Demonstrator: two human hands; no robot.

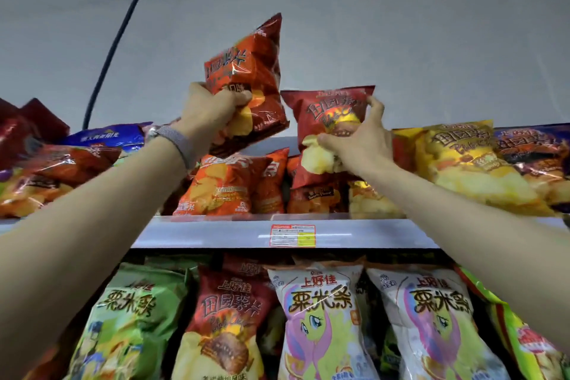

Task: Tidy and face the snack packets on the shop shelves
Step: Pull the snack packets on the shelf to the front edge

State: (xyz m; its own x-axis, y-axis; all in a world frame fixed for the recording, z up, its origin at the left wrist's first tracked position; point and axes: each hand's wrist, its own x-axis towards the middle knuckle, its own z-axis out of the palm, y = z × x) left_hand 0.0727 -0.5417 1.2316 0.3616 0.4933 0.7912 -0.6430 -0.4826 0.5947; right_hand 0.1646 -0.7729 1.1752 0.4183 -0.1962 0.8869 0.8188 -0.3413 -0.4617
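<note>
A white shelf (216,233) crosses the middle, with a price label (293,235) stuck on its front edge. Above it a plain grey wall (401,25) fills the view from 10 to 2 o'clock, and a black cable (123,25) curves down it at 11. The left hand (209,111) grips an orange packet (249,71) by its lower half, lifted clear of the row into that open space. Just beside it, towards 3 o'clock, the right hand (361,139) clutches a red packet (327,111), upright above the row. A yellow packet (462,160) crowds the shelf's right end. At 6 o'clock, a white packet (320,318) leans among others below.
</note>
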